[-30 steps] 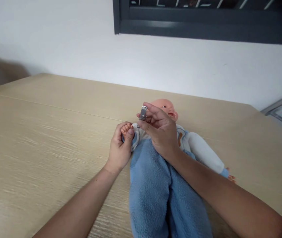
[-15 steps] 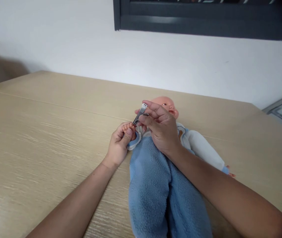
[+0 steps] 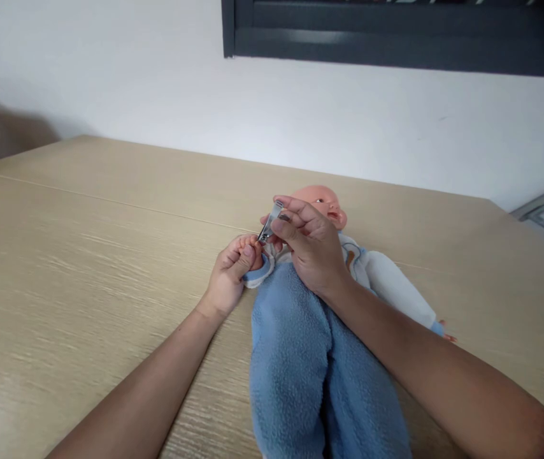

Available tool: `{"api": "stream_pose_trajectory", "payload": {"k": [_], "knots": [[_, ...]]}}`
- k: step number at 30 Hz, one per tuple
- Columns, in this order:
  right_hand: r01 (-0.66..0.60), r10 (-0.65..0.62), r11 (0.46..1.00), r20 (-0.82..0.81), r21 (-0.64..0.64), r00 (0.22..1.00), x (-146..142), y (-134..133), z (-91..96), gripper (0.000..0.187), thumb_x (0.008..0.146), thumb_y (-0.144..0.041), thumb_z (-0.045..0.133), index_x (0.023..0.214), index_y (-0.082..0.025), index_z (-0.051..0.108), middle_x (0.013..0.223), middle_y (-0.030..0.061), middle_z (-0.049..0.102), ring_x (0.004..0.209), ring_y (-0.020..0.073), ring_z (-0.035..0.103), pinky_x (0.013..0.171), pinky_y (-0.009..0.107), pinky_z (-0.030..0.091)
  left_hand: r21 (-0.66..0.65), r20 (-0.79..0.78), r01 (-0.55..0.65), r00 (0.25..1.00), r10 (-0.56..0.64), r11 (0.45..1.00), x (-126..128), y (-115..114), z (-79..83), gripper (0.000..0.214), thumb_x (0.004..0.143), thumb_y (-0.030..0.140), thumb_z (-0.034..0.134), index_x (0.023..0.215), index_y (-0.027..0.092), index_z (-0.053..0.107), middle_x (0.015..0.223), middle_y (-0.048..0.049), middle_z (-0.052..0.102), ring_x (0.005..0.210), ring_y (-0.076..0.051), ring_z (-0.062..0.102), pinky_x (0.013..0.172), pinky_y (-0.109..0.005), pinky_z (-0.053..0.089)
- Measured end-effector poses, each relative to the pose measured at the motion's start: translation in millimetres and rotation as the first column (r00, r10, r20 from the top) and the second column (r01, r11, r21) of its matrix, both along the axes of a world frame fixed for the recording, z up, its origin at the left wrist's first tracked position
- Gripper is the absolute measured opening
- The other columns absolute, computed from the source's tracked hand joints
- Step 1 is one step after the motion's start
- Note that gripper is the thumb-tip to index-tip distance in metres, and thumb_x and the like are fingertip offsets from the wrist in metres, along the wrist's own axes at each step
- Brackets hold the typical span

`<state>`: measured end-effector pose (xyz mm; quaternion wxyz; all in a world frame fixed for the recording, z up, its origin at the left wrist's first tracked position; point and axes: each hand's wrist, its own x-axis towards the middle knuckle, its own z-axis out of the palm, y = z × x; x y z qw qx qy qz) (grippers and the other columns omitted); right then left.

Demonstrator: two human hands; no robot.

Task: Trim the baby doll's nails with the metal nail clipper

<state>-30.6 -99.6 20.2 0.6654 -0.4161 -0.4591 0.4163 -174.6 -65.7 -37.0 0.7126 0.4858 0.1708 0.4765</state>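
Observation:
A baby doll (image 3: 291, 331) in blue fleece trousers and a white top lies on its back, its head away from me. My left hand (image 3: 228, 274) is closed around the doll's hand (image 3: 251, 245), with my thumb pressed on it just above the blue-and-white cuff (image 3: 260, 274). Between the thumb and fingers of my right hand (image 3: 313, 242) is a silver nail clipper (image 3: 272, 220). Its jaws point down to the left and sit at the doll's fingertips; whether they touch is too small to tell. My right wrist passes over the doll's body.
The doll lies on a wood-grain table (image 3: 109, 255) with a thin seam across it. Behind stands a white wall (image 3: 157, 83) with a dark frame (image 3: 348, 38) above. The doll's other arm (image 3: 399, 287) stretches out to the right.
The clipper's lever stands at a slightly different angle to its body, tilted within my right fingers. My left hand keeps its hold on the doll's hand. The whole view has shifted slightly.

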Motion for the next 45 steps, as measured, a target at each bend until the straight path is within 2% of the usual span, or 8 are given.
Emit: {"api": "stream_pose_trajectory", "payload": {"k": [4, 10, 16, 22, 28, 31, 35, 45], "knots": [[-0.011, 0.011, 1.000, 0.000, 0.022, 1.000, -1, -2, 1.4, 0.056, 0.075, -0.045, 0.095, 0.120, -0.025, 0.068, 0.095, 0.0002, 0.079, 0.064, 0.0104, 0.064, 0.060, 0.027, 0.053, 0.003, -0.021, -0.017, 1.000, 0.017, 1.000, 0, -1, 3.1, 0.048, 0.082, 0.064, 0.084, 0.084, 0.020, 0.065, 0.075, -0.0010, 0.049, 0.071, -0.017, 0.043, 0.071, -0.030, 0.039], [0.031, -0.032, 0.999, 0.032, 0.040, 0.999, -1, -1, 1.0, 0.056, 0.073, -0.048, 0.096, 0.115, -0.025, 0.066, 0.082, -0.0033, 0.072, 0.063, 0.0105, 0.062, 0.059, 0.026, 0.053, -0.002, -0.039, -0.022, 0.999, 0.022, 1.000, 0, -1, 5.2, 0.050, 0.079, 0.066, 0.085, 0.081, 0.021, 0.064, 0.072, 0.0002, 0.046, 0.067, -0.016, 0.037, 0.065, -0.030, 0.035], [-0.012, 0.012, 0.997, -0.003, 0.081, 1.000, 0, 0, -1.7, 0.052, 0.075, -0.036, 0.096, 0.117, -0.023, 0.068, 0.084, -0.0035, 0.072, 0.064, 0.0087, 0.063, 0.060, 0.023, 0.051, 0.002, -0.032, -0.007, 0.999, 0.007, 1.000, -1, 0, 1.1, 0.049, 0.082, 0.064, 0.084, 0.083, 0.019, 0.064, 0.076, -0.0011, 0.051, 0.071, -0.016, 0.044, 0.069, -0.030, 0.039], [-0.011, 0.011, 1.000, -0.013, 0.025, 1.000, -2, 0, 2.0, 0.059, 0.075, -0.044, 0.095, 0.122, -0.024, 0.064, 0.087, -0.0025, 0.071, 0.059, 0.0096, 0.061, 0.052, 0.024, 0.050, 0.040, 0.028, 0.077, 0.997, -0.078, 0.996, -1, 5, -9.0, 0.043, 0.092, 0.057, 0.077, 0.084, 0.018, 0.063, 0.082, -0.0030, 0.057, 0.081, -0.018, 0.055, 0.081, -0.031, 0.044], [-0.071, 0.072, 0.996, -0.018, 0.057, 0.997, 0, -1, 1.2, 0.055, 0.080, -0.042, 0.092, 0.124, -0.025, 0.064, 0.098, 0.0008, 0.075, 0.058, 0.0090, 0.063, 0.050, 0.024, 0.049, 0.048, 0.083, 0.041, 0.996, -0.045, 0.998, -2, 7, -15.8, 0.033, 0.095, 0.051, 0.077, 0.103, 0.021, 0.068, 0.091, -0.0033, 0.063, 0.087, -0.020, 0.060, 0.091, -0.035, 0.048], [-0.113, 0.114, 0.991, -0.004, 0.077, 0.994, 0, -4, 0.9, 0.050, 0.085, -0.038, 0.088, 0.128, -0.027, 0.064, 0.107, 0.0019, 0.077, 0.061, 0.0093, 0.066, 0.051, 0.023, 0.050, 0.073, 0.082, 0.112, 0.990, -0.118, 0.991, -4, 7, -13.9, 0.033, 0.098, 0.052, 0.072, 0.095, 0.020, 0.069, 0.086, -0.0036, 0.062, 0.083, -0.019, 0.059, 0.088, -0.034, 0.048], [-0.103, 0.099, 0.993, 0.062, 0.060, 0.993, -1, -9, 1.7, 0.052, 0.089, -0.044, 0.084, 0.134, -0.030, 0.062, 0.113, 0.0022, 0.077, 0.062, 0.0095, 0.067, 0.052, 0.024, 0.052, 0.064, 0.087, 0.196, 0.976, -0.201, 0.979, -7, 8, -9.1, 0.036, 0.094, 0.054, 0.075, 0.088, 0.019, 0.070, 0.093, -0.0059, 0.066, 0.087, -0.020, 0.061, 0.088, -0.034, 0.049], [-0.085, 0.072, 0.993, 0.141, 0.084, 0.987, -8, -11, 4.4, 0.049, 0.091, -0.046, 0.080, 0.133, -0.029, 0.063, 0.097, -0.0016, 0.072, 0.060, 0.0085, 0.062, 0.052, 0.023, 0.051, 0.079, 0.064, 0.208, 0.975, -0.213, 0.975, -7, 8, -2.0, 0.036, 0.093, 0.053, 0.077, 0.087, 0.018, 0.073, 0.092, -0.0059, 0.068, 0.091, -0.020, 0.065, 0.088, -0.031, 0.051]]}}
